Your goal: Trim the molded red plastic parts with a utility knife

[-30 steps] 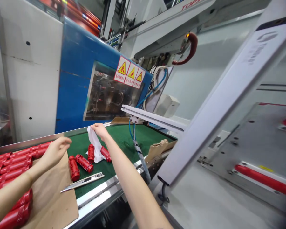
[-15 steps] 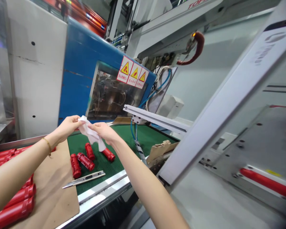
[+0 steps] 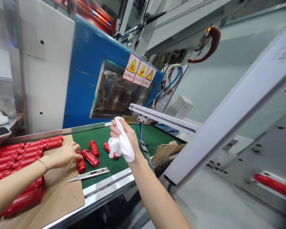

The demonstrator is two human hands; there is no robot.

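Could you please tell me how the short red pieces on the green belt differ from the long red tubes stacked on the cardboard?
The short red pieces lie loose at mixed angles on the green belt; the long red tubes are far longer and lie parallel in rows on the cardboard. The left hand touches a short piece. Both are glossy red and ribbed.
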